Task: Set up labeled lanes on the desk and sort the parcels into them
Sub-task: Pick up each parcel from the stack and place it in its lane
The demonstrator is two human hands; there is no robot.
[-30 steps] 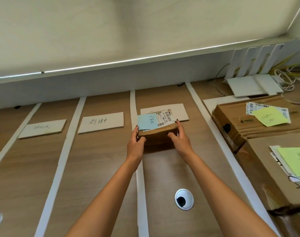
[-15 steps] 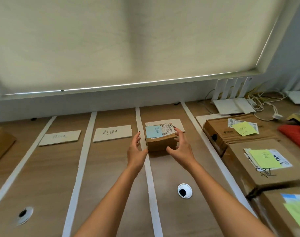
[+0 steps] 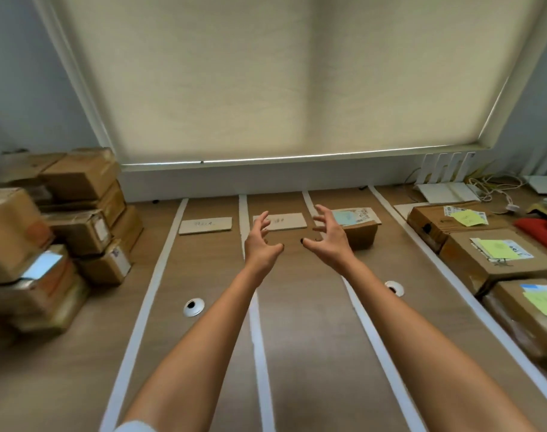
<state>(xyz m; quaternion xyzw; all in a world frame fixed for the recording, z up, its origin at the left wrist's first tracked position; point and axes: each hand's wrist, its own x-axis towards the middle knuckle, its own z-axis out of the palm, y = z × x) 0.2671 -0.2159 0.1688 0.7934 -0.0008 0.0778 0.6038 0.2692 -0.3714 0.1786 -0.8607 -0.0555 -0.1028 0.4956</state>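
Brown cardboard, the small parcel (image 3: 357,231) sits at the far end of the third lane, at one o'clock from your right hand (image 3: 328,244), on that lane's label card. Your left hand (image 3: 261,247) and right hand hover above the desk (image 3: 297,338), fingers spread and loosely curled, holding nothing. More parcels (image 3: 496,260) line the desk at three o'clock.

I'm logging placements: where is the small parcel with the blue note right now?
In the head view, the small parcel sits at the far end of the third taped lane, on that lane's label card, just beyond the empty right hand.
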